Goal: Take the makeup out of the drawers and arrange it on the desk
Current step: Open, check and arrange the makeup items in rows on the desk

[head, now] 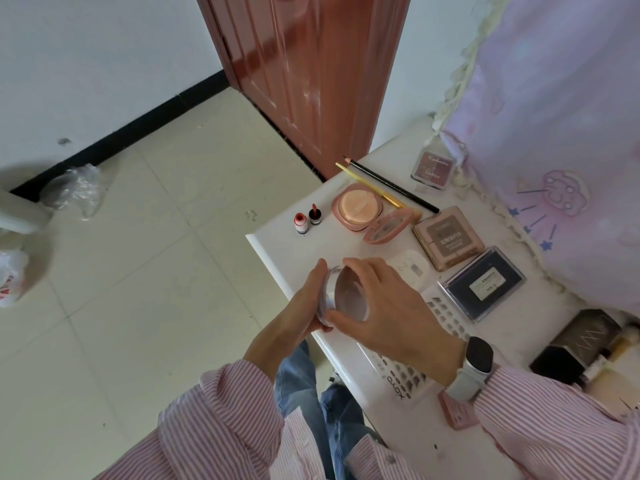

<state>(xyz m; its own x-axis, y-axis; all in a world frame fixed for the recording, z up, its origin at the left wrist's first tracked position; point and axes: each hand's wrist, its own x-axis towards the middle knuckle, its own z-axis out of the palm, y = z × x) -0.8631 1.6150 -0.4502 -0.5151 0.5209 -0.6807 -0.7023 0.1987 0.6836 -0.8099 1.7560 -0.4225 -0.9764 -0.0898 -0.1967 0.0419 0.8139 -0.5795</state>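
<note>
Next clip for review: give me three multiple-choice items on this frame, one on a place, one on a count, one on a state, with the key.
1. Where do the two small red-topped bottles stand?
A. near the desk's left edge
B. on the floor
C. on the dark palette

2. How many pencils lie beside the pink compact?
A. one
B. two
C. four

3. The pink compact is:
A. open
B. closed
C. upside down

Key: 1 A, they stand on the white desk left of the compact; 2 B, a yellow and a black one lie side by side; 3 A, its lid is swung out and the puff shows.
</note>
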